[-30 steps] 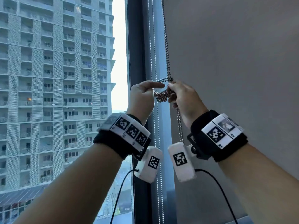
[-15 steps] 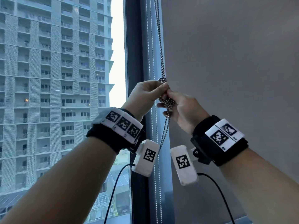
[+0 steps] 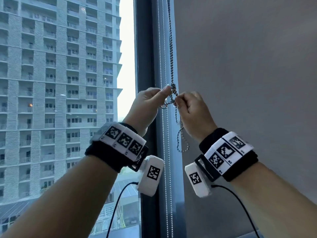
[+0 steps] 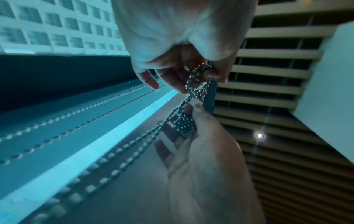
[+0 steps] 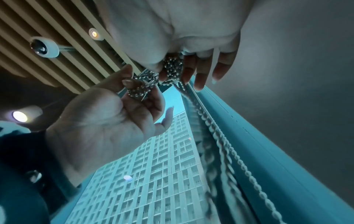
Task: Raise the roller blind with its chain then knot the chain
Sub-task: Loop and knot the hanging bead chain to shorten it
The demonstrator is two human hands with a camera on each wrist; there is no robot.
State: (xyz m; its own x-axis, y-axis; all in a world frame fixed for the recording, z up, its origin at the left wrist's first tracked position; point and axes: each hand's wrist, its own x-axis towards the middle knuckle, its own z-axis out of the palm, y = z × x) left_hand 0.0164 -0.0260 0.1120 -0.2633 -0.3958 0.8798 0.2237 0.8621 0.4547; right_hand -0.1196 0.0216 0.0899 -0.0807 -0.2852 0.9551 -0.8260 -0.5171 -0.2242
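In the head view, at frame centre, the left hand (image 3: 147, 102) and right hand (image 3: 192, 107) each pinch the bead chain (image 3: 171, 54) just below its tangled knot (image 3: 173, 91), beside the grey roller blind (image 3: 248, 83) filling the right. A loose loop dangles lower.

The left wrist view shows bunched chain (image 4: 184, 124) pinched between thumb and fingers.

In the right wrist view, the fingers (image 5: 188, 71) clamp gathered beads at upper centre.

1. No words, brand names or numbers can be read anywhere.
2. The wristbands (image 3: 123, 140) and the white camera units (image 3: 151, 176) below them carry black-and-white square code markers; the tiny characters printed beside these are too small to make out.
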